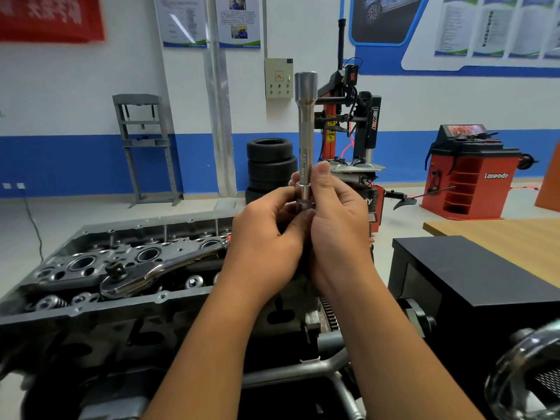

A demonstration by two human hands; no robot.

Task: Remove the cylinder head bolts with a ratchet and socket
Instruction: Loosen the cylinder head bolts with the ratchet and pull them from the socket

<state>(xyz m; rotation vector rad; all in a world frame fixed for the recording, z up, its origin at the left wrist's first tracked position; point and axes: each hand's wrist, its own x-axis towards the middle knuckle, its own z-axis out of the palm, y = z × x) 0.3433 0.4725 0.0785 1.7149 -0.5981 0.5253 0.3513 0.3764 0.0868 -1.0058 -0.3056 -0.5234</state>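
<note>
I hold a long steel extension bar (305,128) upright in front of me, wider end up. A short socket (304,196) sits on its lower end. My left hand (266,234) grips that lower end from the left. From the right, my right hand (336,219) grips the bar and socket, thumb up along the shaft. The chrome ratchet (145,272) lies flat on the cylinder head (121,262), drive square up, handle running toward my left wrist. Neither hand touches the ratchet. No head bolts can be made out.
The engine stands on a stand, low and to the left. A black box (472,286) sits to the right with a wooden table (515,237) behind it. Stacked tyres (271,165), a tyre changer (357,137) and a red wheel balancer (469,174) stand by the far wall.
</note>
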